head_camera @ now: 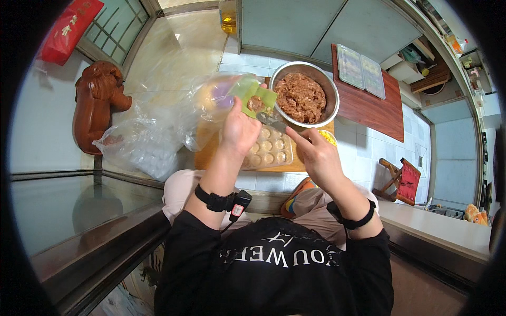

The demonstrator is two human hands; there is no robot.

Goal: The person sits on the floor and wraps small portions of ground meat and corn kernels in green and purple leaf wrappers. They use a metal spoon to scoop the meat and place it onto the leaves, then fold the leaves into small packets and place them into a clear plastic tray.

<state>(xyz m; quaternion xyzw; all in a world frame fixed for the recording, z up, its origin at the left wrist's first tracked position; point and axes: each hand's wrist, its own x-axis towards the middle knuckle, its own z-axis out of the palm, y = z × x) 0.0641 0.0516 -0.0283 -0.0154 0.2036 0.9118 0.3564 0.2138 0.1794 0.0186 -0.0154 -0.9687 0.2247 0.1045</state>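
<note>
On my left hand rests a green dough wrapper with a dab of meat filling on it. My right hand grips a metal spreader, its tip at the wrapper's lower edge. Just beyond, a steel bowl holds a large mass of minced meat. Below my hands lies a clear plastic tray with round hollows, on a low wooden table. A small bowl of yellow corn kernels is partly hidden behind my right hand.
Clear plastic bags spread at the left beside a carved wooden figure. Two lidded trays with pieces inside stand on a reddish wooden table at the right. A folding stool stands nearer me. An oil bottle is at the back.
</note>
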